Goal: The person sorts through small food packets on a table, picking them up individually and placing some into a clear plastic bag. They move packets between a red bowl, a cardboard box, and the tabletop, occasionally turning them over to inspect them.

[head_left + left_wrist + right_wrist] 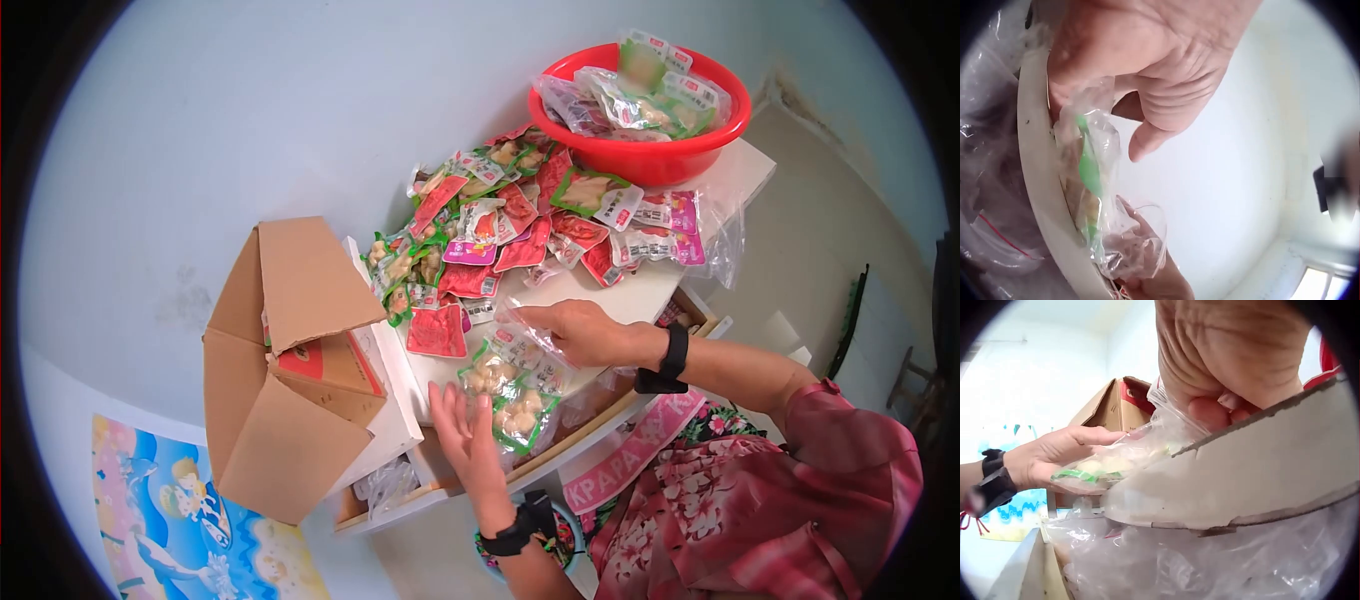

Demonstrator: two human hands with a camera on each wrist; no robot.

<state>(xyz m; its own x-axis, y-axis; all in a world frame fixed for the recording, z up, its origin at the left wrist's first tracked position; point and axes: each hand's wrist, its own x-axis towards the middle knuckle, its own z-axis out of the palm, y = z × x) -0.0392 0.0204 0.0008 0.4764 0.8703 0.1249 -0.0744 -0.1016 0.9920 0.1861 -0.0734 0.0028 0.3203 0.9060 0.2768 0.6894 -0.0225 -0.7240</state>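
Lower centre of frame: grips clear bag (548, 372) near its top with right hand (590, 333), with fingers curled and pinching the plastic. Supports the bag's other end with left hand (465, 440), with fingers extended, not clenched. Through the plastic, shows two green-edged packets (520, 415) with pale, rounded contents, above the near edge of white tabletop (650, 290). Just beyond, at centre, heaps red and green packets (525, 245) in a loose pile. Upper right: holds more packets (640, 100) in red basin (640, 162). Left of centre: stands cardboard box (300, 300) with flaps spread. Below the tabletop: contains crumpled clear plastic (387, 487) in open drawer (560, 452).
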